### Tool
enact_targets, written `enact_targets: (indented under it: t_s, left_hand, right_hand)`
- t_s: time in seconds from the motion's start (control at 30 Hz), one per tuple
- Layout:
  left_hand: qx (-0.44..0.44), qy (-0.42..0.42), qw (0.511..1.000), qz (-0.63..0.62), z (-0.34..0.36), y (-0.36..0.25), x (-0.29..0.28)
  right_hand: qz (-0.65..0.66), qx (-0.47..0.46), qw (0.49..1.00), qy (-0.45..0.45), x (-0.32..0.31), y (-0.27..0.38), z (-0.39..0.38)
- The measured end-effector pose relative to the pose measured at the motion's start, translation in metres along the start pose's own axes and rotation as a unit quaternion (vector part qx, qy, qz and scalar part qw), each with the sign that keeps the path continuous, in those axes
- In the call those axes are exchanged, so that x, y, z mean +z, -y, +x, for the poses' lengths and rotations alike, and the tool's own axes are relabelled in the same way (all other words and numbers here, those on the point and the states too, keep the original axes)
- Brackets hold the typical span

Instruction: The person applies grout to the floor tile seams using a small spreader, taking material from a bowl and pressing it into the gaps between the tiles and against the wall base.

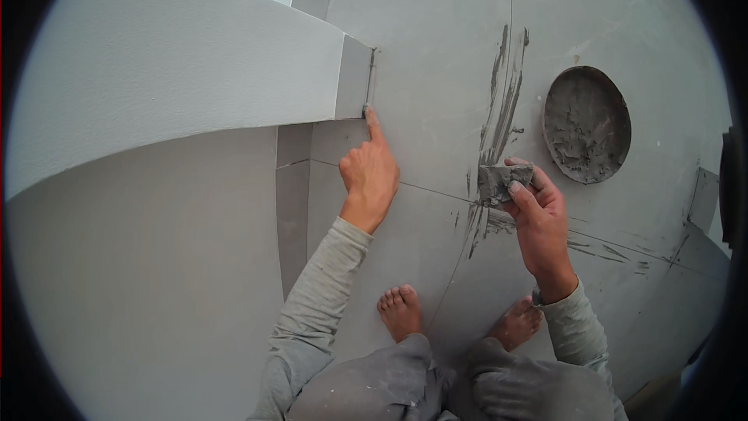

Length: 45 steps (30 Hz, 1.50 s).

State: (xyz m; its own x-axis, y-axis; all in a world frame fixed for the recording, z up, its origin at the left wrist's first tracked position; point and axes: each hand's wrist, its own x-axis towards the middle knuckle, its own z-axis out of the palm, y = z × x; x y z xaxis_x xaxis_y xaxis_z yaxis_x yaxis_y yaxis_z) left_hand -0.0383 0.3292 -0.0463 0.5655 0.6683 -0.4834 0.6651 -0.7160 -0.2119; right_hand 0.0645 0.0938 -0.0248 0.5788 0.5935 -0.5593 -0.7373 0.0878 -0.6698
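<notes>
Bare feet [400, 310] stood on the grey tiled floor [436, 109]. The right hand [538, 222] pinched a grey lump of wet mortar [502, 182], kept ready as supply. Beyond, the left hand [370, 175], index extended and other fingers curled, pressed filler into the white wall's grey tile edge [354, 78]; a round mortar-caked pan [586, 125] lay beyond the right fingers.

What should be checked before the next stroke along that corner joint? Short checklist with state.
1. Left hand index fingertip on the lower end of the joint at the grey skirting strip: ok.
2. Right hand fingers grip the lump of grey mortar: ok.
3. Round pan of mortar on the floor beyond the right hand, holds mix: ok.
4. Floor tiles free of mortar: not ok, grey smears beside the right hand.
5. Joint fully filled: cannot tell.
6. Bare feet apart from the smears: ok.
</notes>
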Motion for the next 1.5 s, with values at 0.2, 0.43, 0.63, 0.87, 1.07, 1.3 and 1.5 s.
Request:
enact_targets:
  t_s: [0.2, 0.43, 0.63, 0.87, 1.07, 1.3, 1.5]
  left_hand:
    - [-0.046, 0.017, 0.997, -0.061, -0.034, 0.02, 0.008]
    - [-0.046, -0.044, 0.899, -0.434, -0.071, 0.041, 0.017]
    - [-0.095, -0.048, 0.878, -0.466, -0.099, 0.076, 0.03]
    - [-0.105, -0.059, 0.863, -0.491, -0.108, 0.101, 0.032]
    - [-0.113, -0.055, 0.859, -0.497, -0.11, 0.11, 0.028]
    - [-0.107, -0.046, 0.858, -0.5, -0.112, 0.105, 0.029]
    - [-0.079, -0.037, 0.866, -0.492, -0.101, 0.089, 0.021]
  right_hand:
    - [0.002, 0.011, 1.0, 0.018, 0.008, -0.012, 0.003]
    - [0.051, 0.091, 0.994, 0.035, 0.065, -0.066, 0.057]
    - [-0.034, 0.143, 0.989, 0.029, 0.136, -0.087, 0.108]
    - [-0.132, 0.15, 0.98, -0.017, 0.169, -0.07, 0.135]
    - [-0.1, 0.154, 0.983, -0.03, 0.168, -0.065, 0.143]
    - [-0.13, 0.154, 0.979, -0.012, 0.172, -0.053, 0.15]
    - [-0.15, 0.075, 0.986, -0.017, 0.159, -0.037, 0.17]
